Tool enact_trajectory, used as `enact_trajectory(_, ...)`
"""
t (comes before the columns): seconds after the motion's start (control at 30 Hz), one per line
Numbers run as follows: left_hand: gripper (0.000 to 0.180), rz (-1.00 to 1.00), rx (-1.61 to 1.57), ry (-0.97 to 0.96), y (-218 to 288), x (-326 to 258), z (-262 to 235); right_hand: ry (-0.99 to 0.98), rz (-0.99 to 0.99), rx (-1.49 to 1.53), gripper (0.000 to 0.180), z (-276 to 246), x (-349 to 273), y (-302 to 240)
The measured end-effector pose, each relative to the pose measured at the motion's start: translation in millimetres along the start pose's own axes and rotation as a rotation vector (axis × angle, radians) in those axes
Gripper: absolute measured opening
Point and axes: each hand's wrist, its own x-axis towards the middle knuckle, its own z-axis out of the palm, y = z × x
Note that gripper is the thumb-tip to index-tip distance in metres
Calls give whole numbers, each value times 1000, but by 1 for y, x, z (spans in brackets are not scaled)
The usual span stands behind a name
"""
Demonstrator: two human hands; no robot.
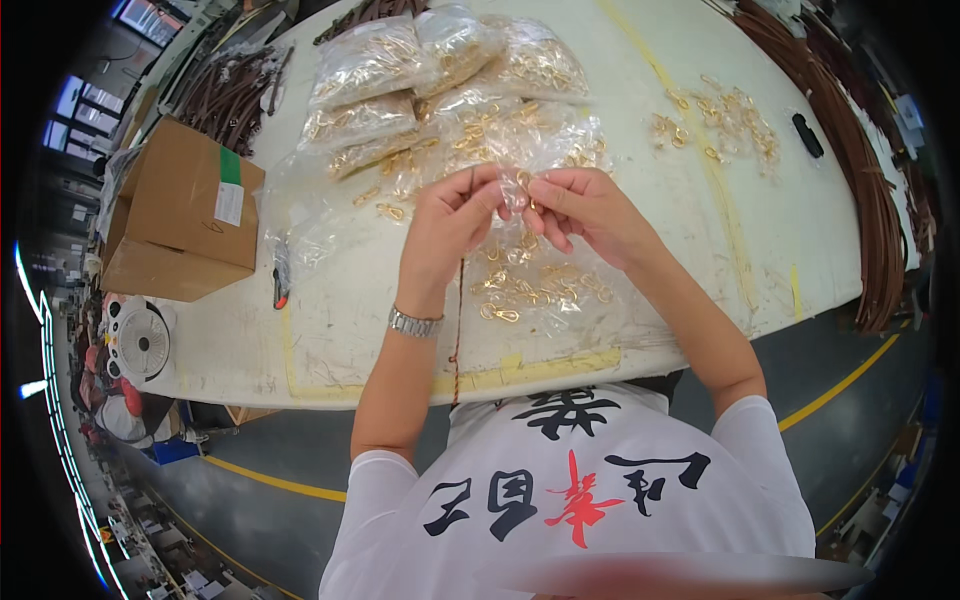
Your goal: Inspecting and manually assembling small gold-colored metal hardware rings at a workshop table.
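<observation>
Over the middle of the table, my two hands meet at a small clear plastic bag (511, 190). My left hand (455, 217), with a metal watch on its wrist, pinches the bag's left side. Thumb and fingers of my right hand (592, 208) close on a gold snap hook (524, 181) at the bag's right side; whether it sits inside the plastic is hard to make out. Below my hands, several loose gold snap hooks (500, 313) lie on clear plastic. Beyond them are large clear bags (372, 62) packed with gold hardware.
A cardboard box (182, 215) stands at the left, near a red-tipped cutter (281, 275) and a white fan (140, 340). Bagged gold pieces (735, 125) and a black object (806, 136) lie at right. Brown strips (850, 160) line the right edge. A dark red cord (458, 340) hangs beside my left forearm.
</observation>
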Motion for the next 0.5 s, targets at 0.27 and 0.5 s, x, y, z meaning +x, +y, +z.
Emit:
enact_trajectory(0.27,14,40,140,-84,3,-2,4,-114,293,-92,30,-12,4,-4)
enact_trajectory(0.5,14,12,236,47,-17,10,9,46,45,-875,23,16,-12,-21)
